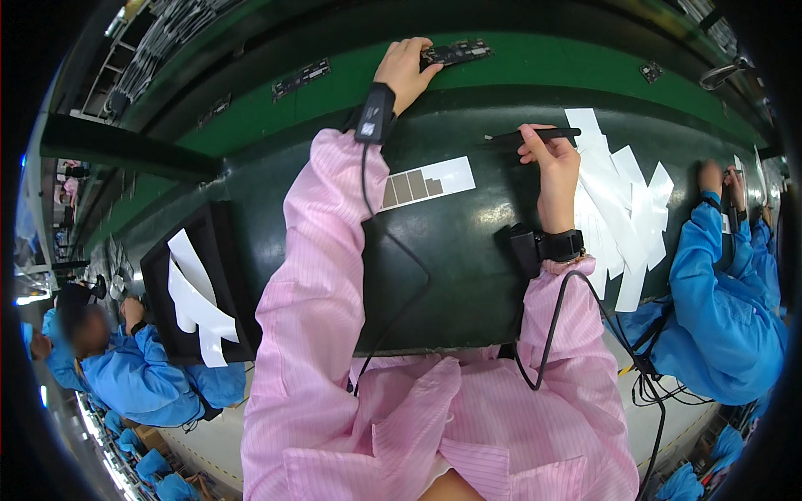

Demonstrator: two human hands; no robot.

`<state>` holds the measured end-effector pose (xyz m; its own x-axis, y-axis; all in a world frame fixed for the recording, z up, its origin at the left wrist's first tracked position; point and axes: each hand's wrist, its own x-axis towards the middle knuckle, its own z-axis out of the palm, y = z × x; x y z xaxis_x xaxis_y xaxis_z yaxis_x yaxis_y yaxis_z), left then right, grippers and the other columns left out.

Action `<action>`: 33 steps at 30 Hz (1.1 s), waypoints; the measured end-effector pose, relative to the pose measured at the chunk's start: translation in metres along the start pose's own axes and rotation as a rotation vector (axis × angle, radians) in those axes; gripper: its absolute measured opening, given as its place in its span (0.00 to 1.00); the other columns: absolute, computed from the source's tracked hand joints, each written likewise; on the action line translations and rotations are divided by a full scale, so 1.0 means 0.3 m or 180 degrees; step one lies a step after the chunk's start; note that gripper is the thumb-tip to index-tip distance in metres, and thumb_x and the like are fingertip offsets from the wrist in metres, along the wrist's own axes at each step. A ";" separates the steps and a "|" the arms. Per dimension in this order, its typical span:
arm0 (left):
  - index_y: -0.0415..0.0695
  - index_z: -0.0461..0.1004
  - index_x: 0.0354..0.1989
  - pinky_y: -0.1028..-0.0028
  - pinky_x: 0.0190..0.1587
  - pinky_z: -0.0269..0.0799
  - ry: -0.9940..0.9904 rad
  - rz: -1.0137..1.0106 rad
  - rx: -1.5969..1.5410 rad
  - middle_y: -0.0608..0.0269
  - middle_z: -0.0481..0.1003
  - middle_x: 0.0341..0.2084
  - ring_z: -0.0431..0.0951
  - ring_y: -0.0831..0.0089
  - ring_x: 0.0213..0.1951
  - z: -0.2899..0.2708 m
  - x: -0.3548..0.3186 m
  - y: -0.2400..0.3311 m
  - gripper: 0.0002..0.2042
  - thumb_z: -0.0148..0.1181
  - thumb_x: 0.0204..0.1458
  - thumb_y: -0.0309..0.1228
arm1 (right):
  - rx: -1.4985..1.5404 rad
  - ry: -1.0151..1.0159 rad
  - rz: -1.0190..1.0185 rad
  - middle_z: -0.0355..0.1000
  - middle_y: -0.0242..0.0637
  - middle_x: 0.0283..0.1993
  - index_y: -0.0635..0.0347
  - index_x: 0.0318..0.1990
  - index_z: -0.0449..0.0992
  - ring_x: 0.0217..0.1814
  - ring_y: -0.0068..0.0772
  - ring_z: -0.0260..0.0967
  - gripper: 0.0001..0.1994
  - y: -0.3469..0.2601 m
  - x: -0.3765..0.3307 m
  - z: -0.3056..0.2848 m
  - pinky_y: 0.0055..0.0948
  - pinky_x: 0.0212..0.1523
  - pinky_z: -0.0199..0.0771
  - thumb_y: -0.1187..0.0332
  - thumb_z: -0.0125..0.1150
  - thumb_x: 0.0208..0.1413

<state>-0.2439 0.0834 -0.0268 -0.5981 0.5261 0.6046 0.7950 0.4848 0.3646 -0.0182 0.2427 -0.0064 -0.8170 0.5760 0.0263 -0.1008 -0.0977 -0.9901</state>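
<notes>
My left hand (405, 73) reaches to the green belt at the far side of the bench. Its thumb and fingers are closed around the left end of a dark circuit board (458, 53). My right hand (551, 163), above the bench right of centre, grips a slim black pen-like tool (535, 134) whose narrow tip points left. Between my forearms lies a white backing strip (455, 174) with grey-brown rectangular stickers; my left sleeve covers its left end.
Loose white strips (622, 209) are piled right of my right hand. More strips (196, 288) lie in a black tray (221, 242) at left. Other boards (301, 78) sit along the belt (359, 75). Cables trail from both wrists. Co-workers in blue (710, 292) sit on both sides.
</notes>
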 end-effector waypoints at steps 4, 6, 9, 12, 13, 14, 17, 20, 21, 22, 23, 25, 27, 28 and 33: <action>0.42 0.70 0.46 0.68 0.45 0.71 -0.0298 -0.0353 -0.0565 0.56 0.74 0.38 0.75 0.62 0.42 -0.140 -0.150 0.172 0.19 0.67 0.47 0.32 | 0.0256 0.0032 -0.0101 0.74 0.32 0.30 0.66 0.38 0.78 0.29 0.19 0.69 0.09 -0.010 -0.004 -0.005 0.19 0.29 0.67 0.71 0.66 0.52; 0.41 0.69 0.45 0.68 0.46 0.71 -0.0418 -0.0497 -0.0827 0.55 0.73 0.38 0.75 0.62 0.42 -0.183 -0.242 0.269 0.19 0.67 0.46 0.30 | 0.0414 -0.0023 -0.0188 0.74 0.33 0.30 0.66 0.38 0.78 0.29 0.19 0.69 0.09 -0.016 -0.009 -0.010 0.19 0.29 0.66 0.71 0.65 0.52; 0.40 0.68 0.47 0.66 0.49 0.70 -0.0592 -0.0480 -0.1007 0.53 0.72 0.39 0.74 0.57 0.44 -0.201 -0.341 0.368 0.21 0.67 0.45 0.28 | 0.0423 -0.0087 -0.0196 0.74 0.32 0.30 0.66 0.38 0.78 0.29 0.19 0.69 0.08 -0.037 -0.023 -0.010 0.19 0.29 0.65 0.71 0.65 0.53; 0.40 0.67 0.48 0.65 0.50 0.69 -0.0722 -0.0640 -0.0919 0.52 0.72 0.41 0.73 0.56 0.47 -0.215 -0.386 0.410 0.21 0.66 0.45 0.27 | 0.0376 -0.0294 -0.0110 0.74 0.32 0.29 0.66 0.38 0.78 0.28 0.18 0.68 0.08 -0.022 -0.033 0.019 0.18 0.29 0.65 0.71 0.64 0.53; 0.40 0.67 0.49 0.65 0.51 0.68 -0.0656 -0.0589 -0.0926 0.52 0.72 0.43 0.72 0.55 0.48 -0.205 -0.398 0.407 0.22 0.66 0.45 0.27 | 0.0290 -0.0396 -0.0059 0.74 0.31 0.29 0.66 0.37 0.78 0.28 0.18 0.68 0.08 -0.010 -0.032 0.026 0.18 0.29 0.64 0.71 0.64 0.53; 0.40 0.67 0.50 0.64 0.51 0.68 -0.0591 -0.0535 -0.0936 0.52 0.72 0.45 0.71 0.54 0.50 -0.199 -0.407 0.403 0.23 0.66 0.45 0.27 | 0.0213 -0.0559 -0.0023 0.73 0.31 0.28 0.66 0.38 0.78 0.27 0.18 0.68 0.08 -0.001 -0.031 0.031 0.18 0.28 0.64 0.71 0.64 0.54; 0.40 0.66 0.52 0.63 0.52 0.68 -0.0639 -0.0614 -0.0995 0.52 0.71 0.48 0.70 0.54 0.51 -0.196 -0.418 0.400 0.24 0.66 0.45 0.27 | -0.0191 -0.0727 0.0090 0.73 0.33 0.28 0.66 0.38 0.77 0.27 0.19 0.67 0.07 0.010 -0.046 0.056 0.19 0.29 0.65 0.70 0.61 0.57; 0.39 0.66 0.53 0.64 0.53 0.67 -0.0541 -0.0581 -0.0932 0.51 0.71 0.49 0.70 0.54 0.52 -0.200 -0.426 0.407 0.24 0.66 0.45 0.27 | -0.0035 -0.0691 0.0098 0.72 0.32 0.27 0.65 0.38 0.76 0.24 0.18 0.67 0.07 0.035 -0.038 0.065 0.18 0.25 0.63 0.70 0.62 0.56; 0.39 0.66 0.53 0.64 0.53 0.67 -0.0533 -0.0586 -0.0939 0.51 0.71 0.49 0.70 0.54 0.52 -0.208 -0.427 0.413 0.24 0.66 0.45 0.27 | 0.0040 -0.0654 0.0141 0.71 0.32 0.26 0.65 0.37 0.76 0.23 0.18 0.66 0.07 0.037 -0.035 0.066 0.18 0.24 0.63 0.70 0.63 0.55; 0.39 0.66 0.53 0.63 0.54 0.67 -0.0462 -0.0540 -0.0903 0.51 0.70 0.49 0.69 0.54 0.53 -0.222 -0.420 0.425 0.24 0.65 0.46 0.27 | 0.0029 -0.0658 0.0139 0.71 0.32 0.26 0.65 0.37 0.76 0.23 0.18 0.66 0.07 0.037 -0.027 0.066 0.18 0.24 0.63 0.70 0.63 0.55; 0.38 0.66 0.53 0.63 0.55 0.67 -0.0390 -0.0496 -0.0866 0.51 0.70 0.49 0.69 0.54 0.53 -0.231 -0.422 0.436 0.24 0.65 0.46 0.27 | 0.0015 -0.0646 0.0236 0.70 0.31 0.25 0.65 0.37 0.75 0.21 0.17 0.66 0.08 0.038 -0.016 0.067 0.18 0.22 0.61 0.69 0.63 0.56; 0.37 0.66 0.52 0.63 0.55 0.67 -0.0539 -0.0350 -0.0747 0.50 0.69 0.50 0.68 0.54 0.54 -0.240 -0.457 0.459 0.24 0.64 0.46 0.27 | -0.0004 -0.0646 0.0330 0.70 0.31 0.25 0.65 0.36 0.75 0.19 0.17 0.65 0.08 0.041 0.009 0.072 0.18 0.20 0.60 0.68 0.63 0.56; 0.36 0.66 0.52 0.63 0.56 0.66 -0.0687 -0.0208 -0.0619 0.50 0.68 0.51 0.68 0.54 0.55 -0.246 -0.485 0.485 0.23 0.63 0.47 0.28 | -0.0394 -0.0847 0.0346 0.69 0.30 0.23 0.65 0.34 0.75 0.17 0.16 0.62 0.09 0.046 0.034 0.075 0.16 0.17 0.56 0.67 0.63 0.56; 0.36 0.66 0.52 0.63 0.57 0.66 -0.0748 -0.0178 -0.0503 0.50 0.67 0.52 0.67 0.54 0.55 -0.242 -0.495 0.505 0.23 0.63 0.48 0.28 | -0.0404 -0.0865 0.0351 0.69 0.30 0.23 0.65 0.34 0.75 0.17 0.16 0.62 0.09 0.046 0.043 0.077 0.16 0.17 0.56 0.67 0.63 0.56; 0.34 0.64 0.53 0.63 0.59 0.64 -0.0843 -0.0113 -0.0132 0.48 0.62 0.56 0.64 0.54 0.59 -0.219 -0.510 0.524 0.25 0.62 0.47 0.30 | -0.0365 -0.0867 0.0416 0.68 0.29 0.22 0.65 0.33 0.75 0.16 0.15 0.61 0.09 0.054 0.055 0.072 0.17 0.16 0.53 0.66 0.63 0.55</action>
<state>-0.0207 0.0334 -0.0153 -0.6269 0.6764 0.3865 0.7733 0.4800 0.4142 -0.0455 0.2331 -0.0191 -0.9423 0.3248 -0.0816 0.0670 -0.0557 -0.9962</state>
